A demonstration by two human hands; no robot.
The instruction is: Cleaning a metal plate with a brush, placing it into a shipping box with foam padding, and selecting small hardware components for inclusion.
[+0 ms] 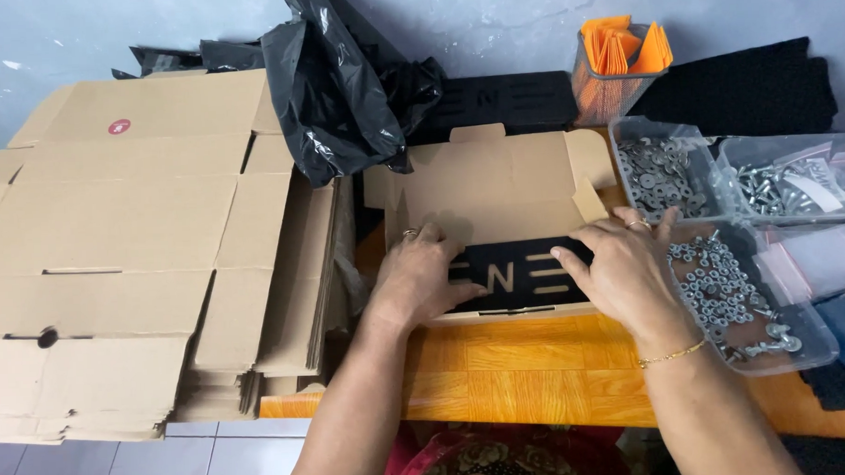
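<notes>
On the orange worktop (530,374), beside a stack of flattened cartons (114,258), an open cardboard box (496,183) holds a black cut-out plate (517,273). Left hand (422,275) and right hand (620,263) rest flat on the plate, each grip spread, clasping nothing. Clear tubs of nuts (724,288) sit rightward.

Bare arms, finger rings, a gold bracelet (671,354).

A small packing workshop. Left of the hands rises a stack of flattened cardboard boxes (114,258); right of them stand clear plastic tubs of nuts, washers and bolts (724,283). Black plastic bags (333,91) lie beyond, on an orange table (521,374).
</notes>
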